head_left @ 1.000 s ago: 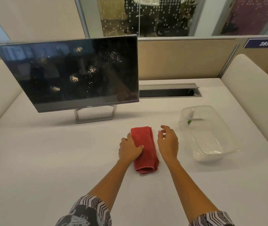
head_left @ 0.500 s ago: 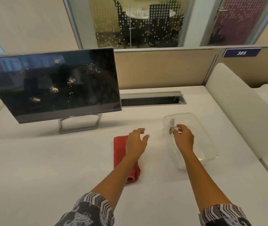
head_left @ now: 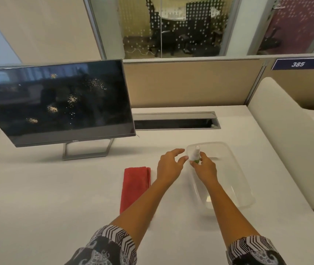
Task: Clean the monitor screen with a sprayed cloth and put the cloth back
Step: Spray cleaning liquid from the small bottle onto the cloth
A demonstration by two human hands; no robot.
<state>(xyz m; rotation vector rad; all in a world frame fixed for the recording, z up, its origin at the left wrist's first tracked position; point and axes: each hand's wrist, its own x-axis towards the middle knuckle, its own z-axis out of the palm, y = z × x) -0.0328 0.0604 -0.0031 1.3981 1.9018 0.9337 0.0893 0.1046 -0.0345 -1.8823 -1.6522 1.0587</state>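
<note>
**Right hand on the spray bottle, cloth flat on the desk**

The right hand (head_left: pixel 204 169) is curled round a small white spray bottle (head_left: pixel 195 153), gripping its lower part and holding it upright, nozzle end up. Right beside it comes the left hand (head_left: pixel 168 166), held loose with fingers spread and nothing in its grasp. Its thumb tip is just short of the bottle; whether it touches, I cannot tell.

Under and beyond the right hand sits a clear plastic tub (head_left: pixel 228 150), and the bottle stands over the tub's corner nearest the left hand. Just outside the left wrist, the folded red cloth (head_left: pixel 135 186) lies flat on the white desk (head_left: pixel 37 197), apart from both hands, with the left forearm crossing its near end.

Further out past the left hand stands the monitor (head_left: pixel 56 100) on its grey stand (head_left: pixel 87 150), its dark screen speckled with pale patches. Straight ahead of the hands, a long cable slot (head_left: pixel 175 123) is set into the desk. Beyond the right hand, on the partition, a blue plate (head_left: pixel 297 64) reads 385.
</note>
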